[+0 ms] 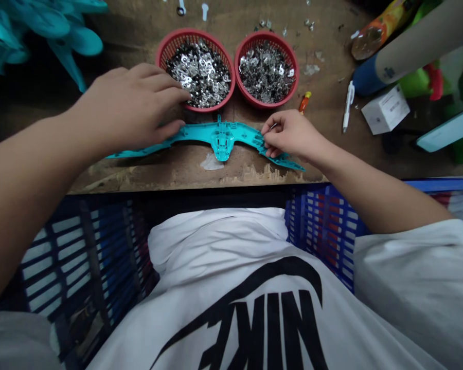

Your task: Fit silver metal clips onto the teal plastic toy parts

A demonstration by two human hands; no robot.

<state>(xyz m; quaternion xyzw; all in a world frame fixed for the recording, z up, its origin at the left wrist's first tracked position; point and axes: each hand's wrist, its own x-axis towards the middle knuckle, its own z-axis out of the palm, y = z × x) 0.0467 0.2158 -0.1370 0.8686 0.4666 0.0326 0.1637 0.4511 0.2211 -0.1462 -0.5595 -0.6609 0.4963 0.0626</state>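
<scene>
The right hand pinches what looks like a thin metal pin at a teal plastic bracket on the scarred wooden desk. The left hand lies spread above it. No clips show fitted yet; 2 red mesh baskets hold heaps of shiny metal clips.

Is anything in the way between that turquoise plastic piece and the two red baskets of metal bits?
The left hand partly blocks the way to the left red basket, its fingers reaching across the gap. Nothing visible stands between the turquoise plastic piece and the right red basket.
</scene>
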